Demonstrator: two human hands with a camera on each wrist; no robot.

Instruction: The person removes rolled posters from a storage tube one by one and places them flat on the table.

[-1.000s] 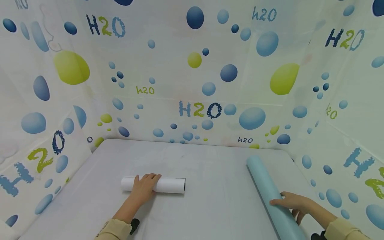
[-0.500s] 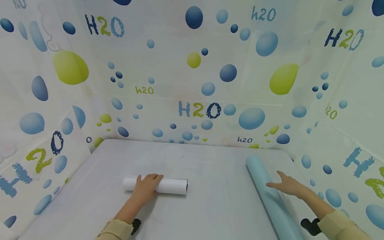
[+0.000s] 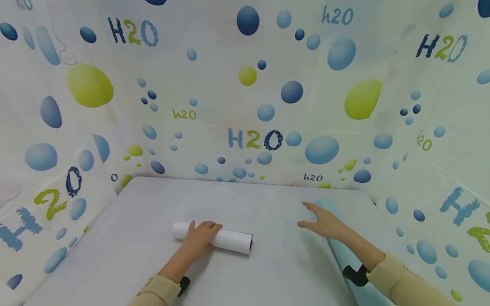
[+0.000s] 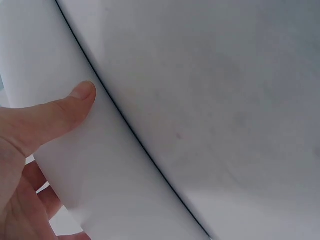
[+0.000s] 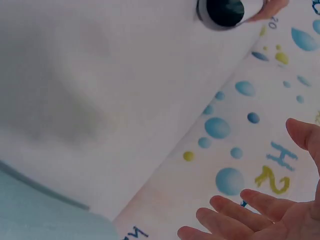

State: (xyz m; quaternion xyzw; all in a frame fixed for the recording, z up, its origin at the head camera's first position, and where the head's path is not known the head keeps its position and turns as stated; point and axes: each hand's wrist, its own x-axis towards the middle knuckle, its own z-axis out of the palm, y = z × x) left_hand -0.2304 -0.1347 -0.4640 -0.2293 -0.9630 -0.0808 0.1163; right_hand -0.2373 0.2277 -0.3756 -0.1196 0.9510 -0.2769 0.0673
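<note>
A white roll (image 3: 232, 241) lies slightly slanted on the white surface, left of centre. The left hand (image 3: 199, 242) grips it from above; in the left wrist view the thumb of this hand (image 4: 45, 125) lies along the white roll (image 4: 105, 165), with the other fingers round its far edge. On the right, a longer light-blue roll (image 3: 344, 250) is partly hidden by the right arm. The right hand (image 3: 323, 221) is raised over its upper part, fingers spread and holding nothing. In the right wrist view, the right hand (image 5: 260, 210) is apart from the light-blue roll (image 5: 45, 215).
The white-covered table (image 3: 268, 272) has its back edge against a wall sheet (image 3: 214, 85) printed with blue and green drops and H2O lettering. Similar sheets rise at left and right. A dark strap piece shows at each wrist.
The right hand has let go of the light-blue roll and moved left and up over the table. The left hand has shifted the white roll to the right and tilted it slightly.
</note>
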